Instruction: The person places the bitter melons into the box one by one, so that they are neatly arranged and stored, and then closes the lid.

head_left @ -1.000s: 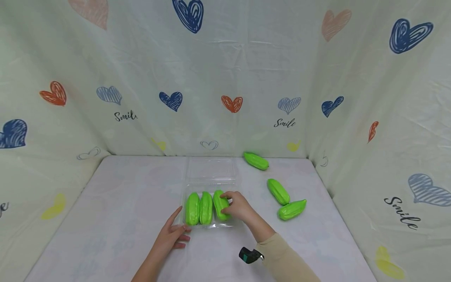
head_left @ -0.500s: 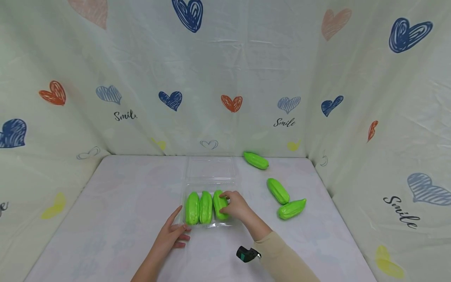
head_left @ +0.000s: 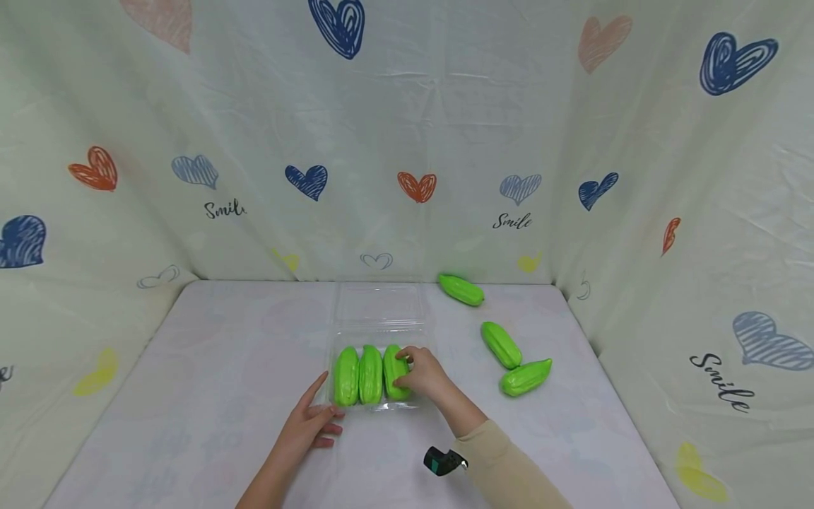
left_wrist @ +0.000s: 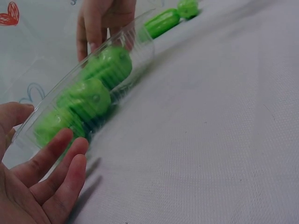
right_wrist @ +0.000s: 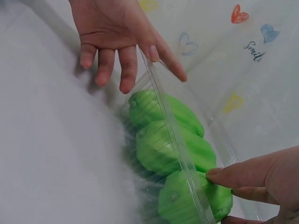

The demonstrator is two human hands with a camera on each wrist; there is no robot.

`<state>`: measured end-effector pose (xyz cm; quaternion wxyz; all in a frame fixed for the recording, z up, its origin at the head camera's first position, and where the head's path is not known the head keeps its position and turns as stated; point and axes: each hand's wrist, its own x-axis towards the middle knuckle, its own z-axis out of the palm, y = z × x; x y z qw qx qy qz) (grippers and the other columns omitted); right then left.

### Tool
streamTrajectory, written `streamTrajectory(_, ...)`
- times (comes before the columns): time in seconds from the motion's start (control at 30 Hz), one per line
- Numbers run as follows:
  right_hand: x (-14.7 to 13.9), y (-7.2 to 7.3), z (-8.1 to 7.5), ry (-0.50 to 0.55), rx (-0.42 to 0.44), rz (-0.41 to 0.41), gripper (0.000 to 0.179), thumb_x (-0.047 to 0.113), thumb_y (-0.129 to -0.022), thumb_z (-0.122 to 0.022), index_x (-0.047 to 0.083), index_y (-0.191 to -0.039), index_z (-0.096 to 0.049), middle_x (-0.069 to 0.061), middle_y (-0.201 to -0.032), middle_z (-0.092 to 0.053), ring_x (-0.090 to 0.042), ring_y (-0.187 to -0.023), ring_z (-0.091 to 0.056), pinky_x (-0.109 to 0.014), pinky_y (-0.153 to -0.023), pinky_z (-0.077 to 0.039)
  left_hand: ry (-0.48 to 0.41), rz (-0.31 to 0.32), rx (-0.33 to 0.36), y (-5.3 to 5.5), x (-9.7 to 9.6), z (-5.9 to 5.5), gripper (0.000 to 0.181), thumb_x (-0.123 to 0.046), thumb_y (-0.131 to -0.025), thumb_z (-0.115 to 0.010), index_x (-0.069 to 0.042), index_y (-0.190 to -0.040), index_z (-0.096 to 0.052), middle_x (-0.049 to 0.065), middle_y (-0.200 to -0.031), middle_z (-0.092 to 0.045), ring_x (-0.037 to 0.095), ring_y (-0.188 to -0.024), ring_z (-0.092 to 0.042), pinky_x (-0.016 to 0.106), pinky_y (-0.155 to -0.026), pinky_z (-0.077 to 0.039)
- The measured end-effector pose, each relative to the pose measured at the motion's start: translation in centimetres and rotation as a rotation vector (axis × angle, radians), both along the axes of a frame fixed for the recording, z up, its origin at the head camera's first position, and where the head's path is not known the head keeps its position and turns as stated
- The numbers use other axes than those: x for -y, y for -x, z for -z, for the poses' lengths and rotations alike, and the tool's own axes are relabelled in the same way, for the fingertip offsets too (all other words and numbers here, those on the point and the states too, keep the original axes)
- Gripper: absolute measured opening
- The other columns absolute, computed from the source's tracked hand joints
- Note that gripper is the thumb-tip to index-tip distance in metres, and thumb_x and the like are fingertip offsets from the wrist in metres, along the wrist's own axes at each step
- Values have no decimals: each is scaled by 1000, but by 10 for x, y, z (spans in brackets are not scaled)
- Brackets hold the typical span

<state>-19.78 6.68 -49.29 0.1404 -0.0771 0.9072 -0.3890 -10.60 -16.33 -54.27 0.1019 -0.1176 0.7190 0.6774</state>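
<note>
Three ridged green fruits stand side by side, lengthwise, in a clear plastic clamshell box [head_left: 394,406]: the left fruit [head_left: 346,376], the middle fruit [head_left: 371,375] and the right fruit [head_left: 394,373]. My right hand [head_left: 427,373] holds the right fruit from its right side, thumb and fingers on it, as the right wrist view confirms with the thumb [right_wrist: 233,175] on the fruit. At the box's front left corner is my left hand [head_left: 309,420], thumb by the rim, the other fingers loosely spread. The box's lid [head_left: 379,305] lies back, away from me.
Beyond the box's right side lie three more green fruits: one at the back [head_left: 461,290], one nearer [head_left: 501,345] and one touching it [head_left: 526,378]. A black device [head_left: 443,461] hangs at the right wrist. A heart-printed curtain [head_left: 375,141] borders the white table [head_left: 191,396].
My right hand and the right fruit have shifted slightly left, towards the middle fruit. The left hand stays at the box's corner, and the loose fruits have not moved.
</note>
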Motion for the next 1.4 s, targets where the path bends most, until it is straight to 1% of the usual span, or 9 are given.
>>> streamTrajectory(0.23,0,0,4,31,9,12,46,6,-72,-84,3,-114,-65,-18,-112,-58,-36,-105,-55,-47,-84,-50,9,1,-3,-1,0,-1,71,-7,-95,-60,-19,-155,-25,17,-94,-70,30,-72,-69,41,-58,-57)
streamTrajectory(0.33,0,0,5,43,20,19,46,6,-73,-84,3,-114,-64,-18,-113,-58,-35,-105,-55,-46,-83,-51,17,1,-11,-1,0,-1,71,-8,-95,-61,-17,-155,-24,18,-94,-70,31,-73,-69,43,-58,-57)
streamTrajectory(0.47,1,-2,7,46,16,25,46,7,-73,-84,4,-115,-64,-17,-113,-57,-35,-105,-55,-45,-83,-50,14,0,-12,-1,1,-1,71,-8,-95,-61,-16,-155,-23,18,-94,-70,33,-73,-69,44,-58,-57)
streamTrajectory(0.6,1,-4,8,52,7,33,47,6,-72,-84,3,-114,-64,-17,-112,-57,-35,-103,-55,-46,-83,-50,14,-2,1,-1,0,-1,71,-8,-95,-61,-17,-155,-24,17,-94,-70,30,-72,-69,42,-58,-57)
streamTrajectory(0.9,3,-6,10,67,-15,47,47,7,-73,-84,3,-114,-63,-17,-109,-55,-32,-97,-56,-43,-76,-52,5,4,-13,0,0,-1,72,-10,-94,-62,-18,-155,-24,17,-94,-70,28,-72,-69,40,-58,-57)
streamTrajectory(1.1,3,-8,13,78,-21,57,45,7,-73,-84,3,-114,-63,-16,-107,-53,-32,-96,-56,-43,-77,-51,1,2,-8,1,0,-1,72,-9,-94,-62,-19,-155,-24,16,-94,-70,29,-73,-69,40,-59,-57)
streamTrajectory(1.4,3,-11,9,74,-7,57,46,7,-74,-83,4,-115,-63,-15,-107,-52,-31,-96,-56,-43,-77,-51,-1,-5,-3,1,0,0,73,-10,-94,-63,-20,-155,-25,16,-94,-70,30,-73,-69,40,-59,-57)
